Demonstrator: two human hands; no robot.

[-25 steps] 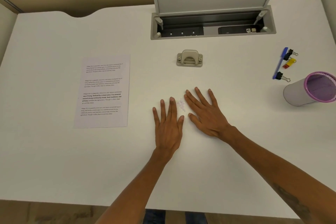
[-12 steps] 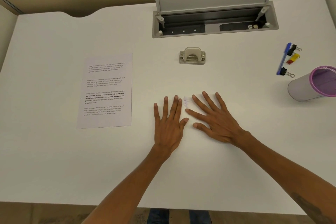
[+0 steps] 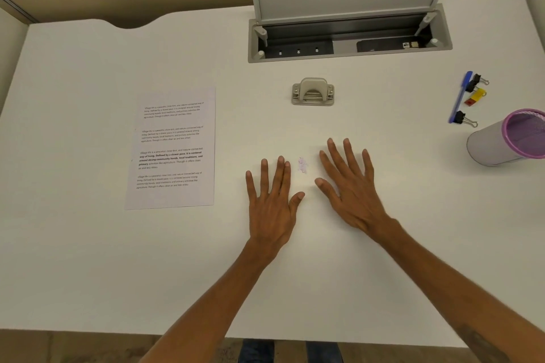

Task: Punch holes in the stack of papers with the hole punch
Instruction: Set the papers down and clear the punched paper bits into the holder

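A stack of printed papers (image 3: 172, 150) lies flat on the white desk (image 3: 88, 259), left of centre. The grey hole punch (image 3: 313, 92) stands farther back, in the middle of the desk, apart from the papers. My left hand (image 3: 272, 203) and my right hand (image 3: 351, 186) rest palm down, fingers spread, holding nothing. Between them lies a small heap of pale paper dots (image 3: 303, 164). Both hands are nearer to me than the punch and to the right of the papers.
An open cable hatch (image 3: 348, 38) with a raised lid sits at the back of the desk. At the right lie a blue pen (image 3: 460, 97), black binder clips (image 3: 463, 118), a yellow and red clip (image 3: 475, 97) and a tipped purple-rimmed mesh cup (image 3: 507, 138).
My two hands have slid apart, the right one moving to the right, uncovering the heap of paper dots between them. The papers and the punch have not moved.
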